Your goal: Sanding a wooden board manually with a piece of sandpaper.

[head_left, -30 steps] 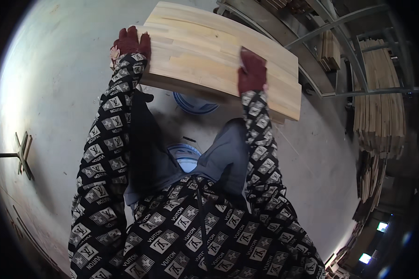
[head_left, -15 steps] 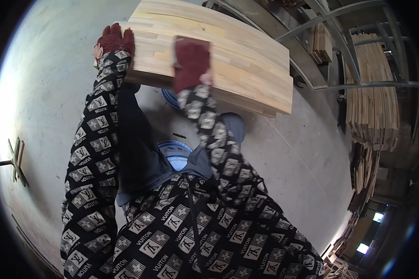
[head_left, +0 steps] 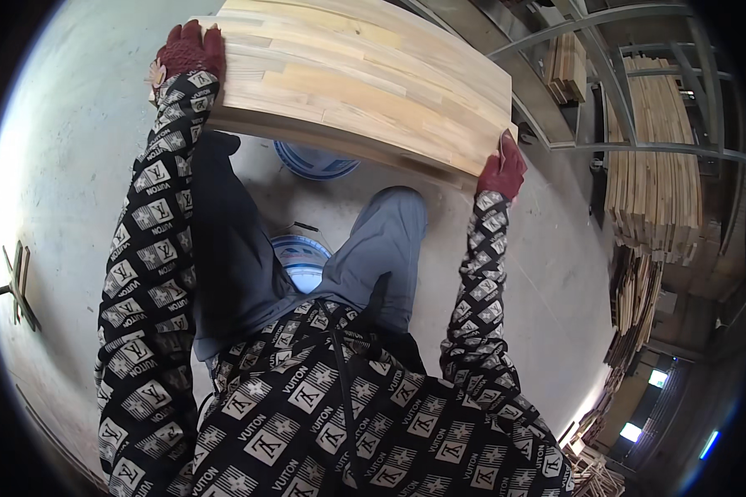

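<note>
A pale wooden panel (head_left: 365, 74) made of glued strips lies before me, with a darker layer (head_left: 331, 137) visible beneath its near edge. My left hand (head_left: 192, 54), in a dark red glove, grips the panel's left end, with the fingers pointing away from me. At the near right corner my right hand (head_left: 502, 172), gloved alike, is closed on the panel's edge with its fingers pointing up. The undersides of both hands are hidden. Whether a small thing sits in the right palm cannot be told.
A blue and white bucket (head_left: 315, 161) stands partly under the panel, another bucket (head_left: 301, 261) between my legs. To the right are a metal frame (head_left: 588, 149) and stacked wooden strips (head_left: 655, 166). A small wooden stand (head_left: 18, 286) is on the floor at far left.
My right hand has moved right from the panel's middle to its near right corner. My left hand stays at the left end. The panel appears slightly further left in view.
</note>
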